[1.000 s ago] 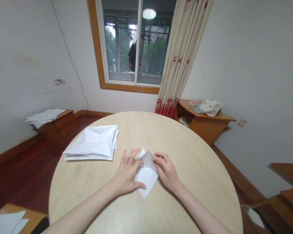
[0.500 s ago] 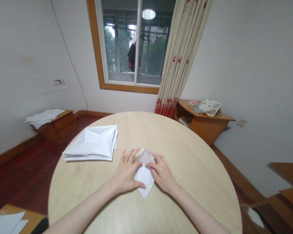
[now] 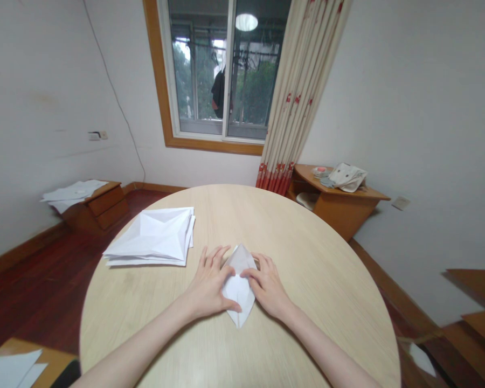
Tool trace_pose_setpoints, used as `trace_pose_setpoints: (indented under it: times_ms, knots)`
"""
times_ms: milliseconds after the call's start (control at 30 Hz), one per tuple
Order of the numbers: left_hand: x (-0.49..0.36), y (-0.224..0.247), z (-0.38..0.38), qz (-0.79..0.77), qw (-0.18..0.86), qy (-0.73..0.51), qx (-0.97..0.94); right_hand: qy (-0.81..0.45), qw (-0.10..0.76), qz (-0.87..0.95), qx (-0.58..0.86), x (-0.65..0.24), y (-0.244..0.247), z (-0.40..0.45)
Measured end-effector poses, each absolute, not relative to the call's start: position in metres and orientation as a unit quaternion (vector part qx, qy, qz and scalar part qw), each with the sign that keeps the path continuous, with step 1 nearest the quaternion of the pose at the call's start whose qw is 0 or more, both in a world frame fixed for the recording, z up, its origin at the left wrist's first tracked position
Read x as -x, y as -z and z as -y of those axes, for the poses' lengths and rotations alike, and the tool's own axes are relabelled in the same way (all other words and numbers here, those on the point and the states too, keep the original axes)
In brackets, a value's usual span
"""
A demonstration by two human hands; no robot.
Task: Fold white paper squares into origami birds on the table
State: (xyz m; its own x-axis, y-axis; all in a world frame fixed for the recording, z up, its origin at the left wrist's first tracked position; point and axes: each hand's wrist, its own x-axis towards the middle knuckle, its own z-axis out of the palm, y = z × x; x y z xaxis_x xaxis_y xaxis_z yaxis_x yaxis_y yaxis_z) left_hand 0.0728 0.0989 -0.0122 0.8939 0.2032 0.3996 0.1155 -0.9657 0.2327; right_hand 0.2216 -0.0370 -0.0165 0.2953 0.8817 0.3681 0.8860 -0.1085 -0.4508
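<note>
A folded white paper, shaped like a narrow diamond, lies on the round wooden table with its points facing away from and toward me. My left hand rests at its left side, fingers spread, one fingertip on its middle and the thumb on its lower part. From the right, my right hand has its thumb on the middle of the paper and its curled fingers at the right edge, pinching it. Some fingertips are hidden behind the paper's edge.
A stack of creased white paper sheets sits at the table's left. Beyond the table are a small drawer cabinet with papers, a corner shelf with a bag, and a curtain. More paper lies at the lower left.
</note>
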Motion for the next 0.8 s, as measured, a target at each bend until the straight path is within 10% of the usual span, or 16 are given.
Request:
trace_pose_setpoints:
  times_ms: [800]
  knots:
    - [-0.069,0.003,-0.096,-0.071,0.004,-0.214,-0.974,0.077,0.163,0.632,0.754,-0.221,-0.001,0.041]
